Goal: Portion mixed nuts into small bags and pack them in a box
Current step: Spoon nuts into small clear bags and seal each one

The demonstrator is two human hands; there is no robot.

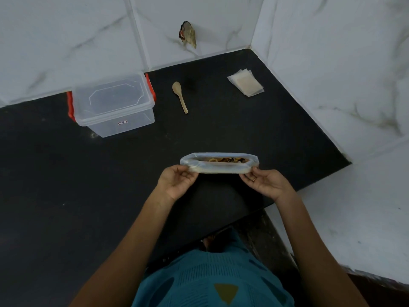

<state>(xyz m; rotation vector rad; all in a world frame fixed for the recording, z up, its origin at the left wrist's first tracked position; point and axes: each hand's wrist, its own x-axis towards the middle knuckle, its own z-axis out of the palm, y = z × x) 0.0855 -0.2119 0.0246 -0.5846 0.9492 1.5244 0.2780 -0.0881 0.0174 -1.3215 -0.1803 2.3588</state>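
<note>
Bag of mixed nuts (219, 166) is held up in front of the person, over the near right part of the dark bench (66, 173). Its mouth faces up at the camera, so a strip of nuts shows through the narrow opening. Its long axis runs left to right, roughly level.

The left hand (177, 181) pinches the left end of the rim, its fingers (187, 173) curled onto the plastic. The right hand (267, 185) pinches the right end the same way. Pulling from both ends draws the mouth into a slit, which I judge is meant to steady the bag and keep it from spilling before scooping. Whether its bottom rests on the bench cannot be told.

Well beyond it lies a wooden spoon (180, 96), bowl away from the person and handle toward them, handy for scooping. Far right, near the wall corner, a stack of small bags (245, 82) lies flat. Far left, against the wall, stands the clear box (114, 105) with red clips. Its lid seems to be on and nothing shows inside, so packing looks not yet begun.
</note>
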